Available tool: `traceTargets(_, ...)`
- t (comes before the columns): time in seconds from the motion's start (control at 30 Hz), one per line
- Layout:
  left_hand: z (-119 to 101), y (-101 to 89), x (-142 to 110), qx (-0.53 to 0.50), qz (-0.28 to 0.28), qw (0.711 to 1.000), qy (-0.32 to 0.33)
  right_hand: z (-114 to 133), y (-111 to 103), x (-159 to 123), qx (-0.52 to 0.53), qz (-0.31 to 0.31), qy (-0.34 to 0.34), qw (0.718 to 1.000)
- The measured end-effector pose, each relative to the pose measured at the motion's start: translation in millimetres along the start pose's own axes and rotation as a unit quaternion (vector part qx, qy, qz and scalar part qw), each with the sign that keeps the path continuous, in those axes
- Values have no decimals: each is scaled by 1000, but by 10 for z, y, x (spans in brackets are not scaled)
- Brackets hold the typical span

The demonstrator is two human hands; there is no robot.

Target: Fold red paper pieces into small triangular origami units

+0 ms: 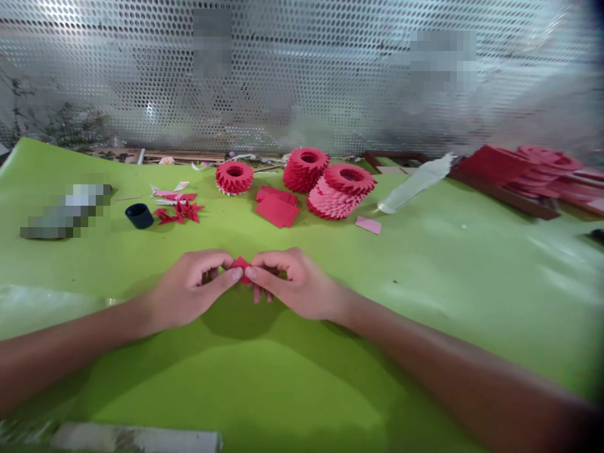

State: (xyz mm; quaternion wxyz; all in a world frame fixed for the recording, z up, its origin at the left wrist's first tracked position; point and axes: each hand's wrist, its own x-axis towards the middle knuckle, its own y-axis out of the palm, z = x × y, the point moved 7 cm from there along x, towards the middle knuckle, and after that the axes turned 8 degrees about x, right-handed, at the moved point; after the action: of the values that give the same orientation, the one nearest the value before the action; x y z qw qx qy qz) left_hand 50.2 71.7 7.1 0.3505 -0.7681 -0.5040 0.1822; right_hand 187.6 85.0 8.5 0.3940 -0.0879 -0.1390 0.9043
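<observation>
A small folded piece of red paper (241,263) is pinched between my two hands, just above the green table. My left hand (189,286) grips its left side, thumb and index finger closed. From the other side my right hand (299,283) holds it the same way, its thumb tip close to the left thumb. Beyond the hands lies a stack of red paper rectangles (277,209). Several folded red paper pieces (182,212) lie farther left, beside a dark ring-shaped object (139,216).
Rings of interlocked folded paper stand at the back: a small red one (234,178), a taller red one (306,171) and a pink-and-red one (337,196). A whitish tube (415,182) leans right of them, near a pink paper slip (369,225). Red paper (500,167) fills a tray at right.
</observation>
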Motion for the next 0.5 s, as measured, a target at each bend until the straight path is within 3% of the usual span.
traceTargets(0.07, 28, 17, 1, -30, 8, 999, -8, 13, 6, -4, -18, -6, -16, 1000)
traceTargets(0.13, 58, 24, 8, -64, 17, 998, -18, 39, -42, -19, -57, -51, -55, 996)
traceTargets(0.23, 86, 2, 28, -97, 21, 994, -36, 137, -121, -85, -120, -124, -167, 971)
traceTargets(0.33, 90, -25, 43, -123, 16, 991, -48, 227, -102, -140, -179, -123, -262, 941)
traceTargets(0.5, 125, -2, 35, -151, 21, 987, -56, 315, -113, -147, -208, -134, -310, 918)
